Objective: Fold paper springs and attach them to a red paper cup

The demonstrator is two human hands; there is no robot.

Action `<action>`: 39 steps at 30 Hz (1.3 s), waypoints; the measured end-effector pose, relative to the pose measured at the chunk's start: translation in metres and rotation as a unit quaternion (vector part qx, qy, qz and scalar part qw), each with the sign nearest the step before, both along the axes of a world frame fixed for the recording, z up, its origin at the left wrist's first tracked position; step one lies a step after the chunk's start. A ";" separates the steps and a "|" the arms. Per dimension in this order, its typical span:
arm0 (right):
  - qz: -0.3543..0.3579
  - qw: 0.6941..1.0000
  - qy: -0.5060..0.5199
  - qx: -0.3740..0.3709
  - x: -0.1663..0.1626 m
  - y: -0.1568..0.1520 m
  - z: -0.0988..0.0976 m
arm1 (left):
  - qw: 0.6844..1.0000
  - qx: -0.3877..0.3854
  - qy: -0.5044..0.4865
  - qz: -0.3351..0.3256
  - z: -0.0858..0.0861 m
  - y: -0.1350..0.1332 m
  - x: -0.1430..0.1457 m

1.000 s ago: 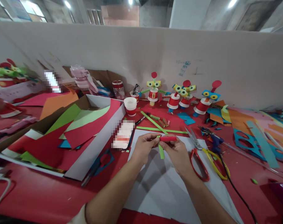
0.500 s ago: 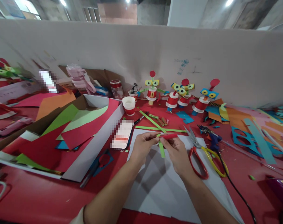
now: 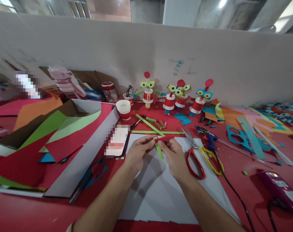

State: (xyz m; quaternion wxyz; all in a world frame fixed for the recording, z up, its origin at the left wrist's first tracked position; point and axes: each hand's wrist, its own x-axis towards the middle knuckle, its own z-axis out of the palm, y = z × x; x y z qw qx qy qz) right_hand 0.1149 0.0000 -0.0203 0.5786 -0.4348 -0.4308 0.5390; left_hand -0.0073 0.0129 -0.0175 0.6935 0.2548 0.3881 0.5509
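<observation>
My left hand (image 3: 138,152) and my right hand (image 3: 172,157) meet above a white sheet (image 3: 161,199), fingertips pinched together. Between them a green paper strip (image 3: 159,152) crosses a red paper strip (image 3: 167,137). The left fingers pinch at the crossing; the right thumb and fingers grip the red strip, whose end sticks out to the right. The green strip's free end hangs down between the hands. Fingers hide how the strips join. More green strips (image 3: 148,124) lie just beyond. Scissors (image 3: 193,145) with one red and one yellow handle rest open to the right.
At left stands a box (image 3: 88,154) of coloured paper, with a phone (image 3: 117,140) and paper cups (image 3: 123,109) nearby. Several paper-cup figures (image 3: 148,93) line the wall. A blue glue gun (image 3: 211,140), its black cord and a purple device (image 3: 279,190) occupy the right.
The view has turned right, so the surroundings sit further left in the picture. Both hands keep their pinch on the strips, with only slight finger movement.
</observation>
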 end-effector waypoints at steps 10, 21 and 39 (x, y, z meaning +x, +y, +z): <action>0.012 0.999 0.033 -0.012 -0.003 -0.002 0.003 | 0.999 0.018 0.023 0.011 0.003 0.000 -0.001; -0.050 0.998 0.008 -0.036 -0.001 -0.002 0.001 | 0.995 -0.008 0.071 0.068 0.002 0.001 -0.001; -0.122 0.711 -0.561 0.406 0.019 0.001 0.004 | 0.996 -0.050 0.055 0.054 -0.001 0.002 -0.002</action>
